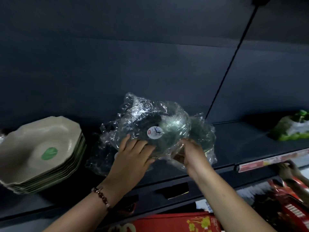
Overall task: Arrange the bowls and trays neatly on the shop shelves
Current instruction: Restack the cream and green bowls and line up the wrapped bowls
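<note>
A set of clear glass bowls (pixel 167 129), wrapped in crinkled plastic film with a round white sticker, sits tilted on the dark shelf (pixel 234 144) at centre. My left hand (pixel 133 153) presses on its lower left side, fingers spread over the wrap. My right hand (pixel 192 153) grips its lower right edge from below. A stack of several beige octagonal trays (pixel 41 153), each with a green round label, stands on the same shelf at the left.
A green and white wrapped item (pixel 292 129) lies at the shelf's far right. A red price strip (pixel 274 160) runs along the shelf edge there, with another person's hand (pixel 284 169) below it. Red packaged goods (pixel 175 223) fill the lower level.
</note>
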The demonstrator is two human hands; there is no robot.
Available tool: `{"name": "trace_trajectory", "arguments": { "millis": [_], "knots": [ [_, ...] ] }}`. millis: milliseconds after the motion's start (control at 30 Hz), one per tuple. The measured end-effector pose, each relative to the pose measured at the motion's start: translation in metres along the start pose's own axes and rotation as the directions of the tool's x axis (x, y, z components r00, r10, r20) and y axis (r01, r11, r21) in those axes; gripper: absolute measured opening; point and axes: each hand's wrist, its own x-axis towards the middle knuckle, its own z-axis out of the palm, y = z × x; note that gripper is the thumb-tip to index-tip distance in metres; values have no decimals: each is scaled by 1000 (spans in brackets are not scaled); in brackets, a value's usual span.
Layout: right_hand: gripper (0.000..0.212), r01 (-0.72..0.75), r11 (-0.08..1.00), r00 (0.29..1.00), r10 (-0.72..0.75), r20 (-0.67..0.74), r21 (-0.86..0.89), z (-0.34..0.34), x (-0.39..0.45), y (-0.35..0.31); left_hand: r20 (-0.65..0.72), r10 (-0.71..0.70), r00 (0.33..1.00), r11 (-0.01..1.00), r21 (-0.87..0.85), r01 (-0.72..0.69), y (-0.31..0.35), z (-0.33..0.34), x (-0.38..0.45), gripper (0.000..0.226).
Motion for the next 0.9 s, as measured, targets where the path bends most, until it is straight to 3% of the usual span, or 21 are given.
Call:
{"name": "trace_trajectory", "arguments": {
  "millis": [200, 267, 333, 400, 467, 500, 567, 633, 900],
  "knots": [
    [16, 51, 998, 998, -52, -44, -28, -71, 16, -13, 122, 65, 990, 998, -6, -65, 10, 29, 40, 29],
    [13, 132, 982, 984, -146, -105, -135, -90, 27, -17, 164, 104, 981, 995, -22, -102, 21, 39, 60, 36],
    [29, 257, 906, 937, -318, -143, -337, -109, 40, -20, 201, 129, 971, 991, -48, -122, 31, 50, 77, 38],
    [44, 365, 695, 841, -532, -102, -619, -125, 50, -20, 248, 156, 956, 987, -59, -146, 39, 66, 91, 37],
    [49, 431, 359, 761, -638, 120, -828, -135, 56, -17, 308, 169, 936, 985, -86, -150, 47, 82, 98, 31],
    [49, 462, 194, 753, -601, 267, -865, -136, 59, -14, 339, 165, 926, 985, -111, -135, 50, 89, 99, 26],
    [56, 492, -9, 785, -428, 448, -871, -140, 71, -2, 382, 168, 909, 980, -163, -112, 56, 101, 96, 19],
    [64, 491, -116, 797, -340, 499, -864, -145, 85, 17, 432, 167, 886, 977, -191, -91, 58, 108, 87, 22],
    [63, 464, -106, 786, -410, 464, -880, -141, 89, 37, 521, 67, 851, 995, -99, -18, 54, 97, 70, 74]
  ]
}}
